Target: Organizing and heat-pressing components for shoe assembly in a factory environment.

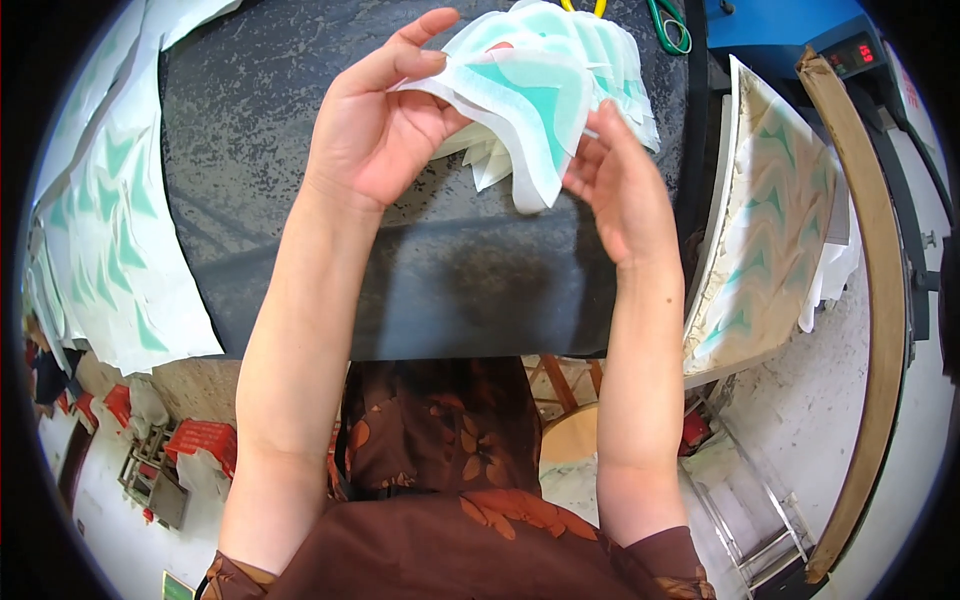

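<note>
Between my two hands I hold a curved white-and-teal cut piece (557,92) up above the dark table. It looks thin, like fabric or film, and its narrow white end hangs down. My left hand (385,125) pinches its left end between thumb and fingers, with the palm turned up. On the other side, my right hand (625,180) grips the right edge, its fingers partly behind the piece. Just beyond lies a fanned pile of similar white-and-teal pieces (625,75). Some pointed white tips (487,165) stick out below the held piece.
The dark, worn tabletop (250,130) lies before me. White sheets with teal shapes (115,230) cover its left side. A green looped handle (668,25) and a yellow one (585,6) lie at the back. At right stand a patterned board (765,220), a curved brown bar (868,230) and a blue machine (780,30).
</note>
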### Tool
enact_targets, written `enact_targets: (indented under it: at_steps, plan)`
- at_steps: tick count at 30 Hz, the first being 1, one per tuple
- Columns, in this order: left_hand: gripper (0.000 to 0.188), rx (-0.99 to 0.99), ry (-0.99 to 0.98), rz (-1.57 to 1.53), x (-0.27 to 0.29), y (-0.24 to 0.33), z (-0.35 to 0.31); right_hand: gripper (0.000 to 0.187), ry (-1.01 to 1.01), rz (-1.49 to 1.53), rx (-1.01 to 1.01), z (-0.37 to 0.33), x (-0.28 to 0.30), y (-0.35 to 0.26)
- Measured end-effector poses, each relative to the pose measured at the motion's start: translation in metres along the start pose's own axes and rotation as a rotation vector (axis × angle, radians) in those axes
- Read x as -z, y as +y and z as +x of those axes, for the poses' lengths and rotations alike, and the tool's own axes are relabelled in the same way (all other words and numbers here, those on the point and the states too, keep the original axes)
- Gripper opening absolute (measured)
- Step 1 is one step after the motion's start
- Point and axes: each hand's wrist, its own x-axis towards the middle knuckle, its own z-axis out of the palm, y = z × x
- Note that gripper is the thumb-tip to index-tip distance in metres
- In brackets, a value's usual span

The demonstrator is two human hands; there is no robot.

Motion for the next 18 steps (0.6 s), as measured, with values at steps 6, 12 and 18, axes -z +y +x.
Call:
enact_targets:
  at_steps: [6, 12, 18]
  plan:
    - [0.038, 0.064, -0.102, 0.005, 0.016, -0.005, -0.021, 0.016, -0.104, 0.269, 0.005, -0.041, 0.008, 0.010]
    - [0.037, 0.010, -0.013, 0.801, -0.015, -0.017, -0.060, 0.012, -0.078, -0.081, 0.143, -0.083, 0.032, -0.008]
    - [0.018, 0.229, -0.128, 0.982, -0.031, -0.046, -0.101, 0.016, -0.053, -0.191, 0.222, -0.129, 0.061, -0.014]
